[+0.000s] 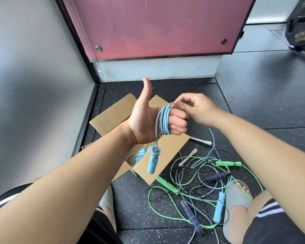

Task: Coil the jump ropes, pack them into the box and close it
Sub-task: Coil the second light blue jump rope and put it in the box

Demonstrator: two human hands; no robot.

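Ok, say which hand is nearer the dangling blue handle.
Left. The left hand is just above the handle, which hangs from cord wound round it; the right hand is higher, to the right, pinching that cord.

one head-worn view looks forward and down, close over the floor (pixel 253 106) ahead.

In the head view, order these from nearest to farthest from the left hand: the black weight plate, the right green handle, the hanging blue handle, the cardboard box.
1. hanging blue handle, dangling just below the left hand on the blue jump rope.
2. cardboard box, on the floor beneath the hand.
3. right green handle, on the floor, lower right.
4. black weight plate, far upper right.
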